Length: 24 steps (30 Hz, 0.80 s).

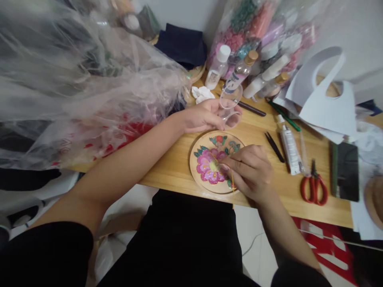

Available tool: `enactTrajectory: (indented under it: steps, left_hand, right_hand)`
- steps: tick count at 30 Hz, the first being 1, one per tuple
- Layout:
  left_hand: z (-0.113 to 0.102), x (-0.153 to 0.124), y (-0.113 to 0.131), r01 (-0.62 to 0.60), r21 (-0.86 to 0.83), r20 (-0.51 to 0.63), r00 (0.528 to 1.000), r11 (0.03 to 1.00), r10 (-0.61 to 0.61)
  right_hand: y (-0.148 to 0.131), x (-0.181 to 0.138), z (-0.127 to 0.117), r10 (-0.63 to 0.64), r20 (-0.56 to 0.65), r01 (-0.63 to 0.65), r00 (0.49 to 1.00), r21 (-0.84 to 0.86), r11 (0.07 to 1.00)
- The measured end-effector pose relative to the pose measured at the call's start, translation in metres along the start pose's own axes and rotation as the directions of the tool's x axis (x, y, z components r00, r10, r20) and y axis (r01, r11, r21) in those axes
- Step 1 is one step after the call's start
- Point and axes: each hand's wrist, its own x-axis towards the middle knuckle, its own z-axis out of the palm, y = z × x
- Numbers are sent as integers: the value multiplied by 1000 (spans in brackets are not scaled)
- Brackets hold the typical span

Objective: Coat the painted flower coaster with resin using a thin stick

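Note:
My left hand (205, 115) is closed around a small clear plastic cup (231, 95), tilted, behind the far rim of a round wooden board (196, 175). A pink and purple flower (206, 165) with green leaves and a gold outline decorates this board. Over its right side, my right hand (251, 169) pinches a thin yellow strand (233, 181). Part of the strand hangs down past the board's near edge, and the fingertips hide some of the pattern. Whether the fingertips touch the board, I cannot tell.
To the right lie black tweezers (274, 146), a white tube (290, 149), red-handled scissors (314, 185) and a dark phone (345, 171). Several bottles (218, 65) and a dark pen (251, 107) are behind the cup. Large clear plastic bags (119, 79) cover the left side.

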Motion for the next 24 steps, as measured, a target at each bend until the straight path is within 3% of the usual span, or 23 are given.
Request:
enactTrajectory:
  steps: [6,12,19,24]
  left_hand:
    - [-1,1,-1,-4,1,13,1000,1000,4]
    - [3,1,-1,7,-24,-105,994,1000,-10]
    - [1,2,-1,-5,6,19,1000,1000,5]
    - [-2,2,-3,-17,15,40,999,1000,17]
  right_hand:
    - [-2,1,7,-38,33,40,999,-78,996]
    - [-2,3,7,-48,59,54,997,-101,993]
    - [-1,3,8,-54,72,62,996,-101,993]
    - [-2,4,8,-53,63,58,997,-86,995]
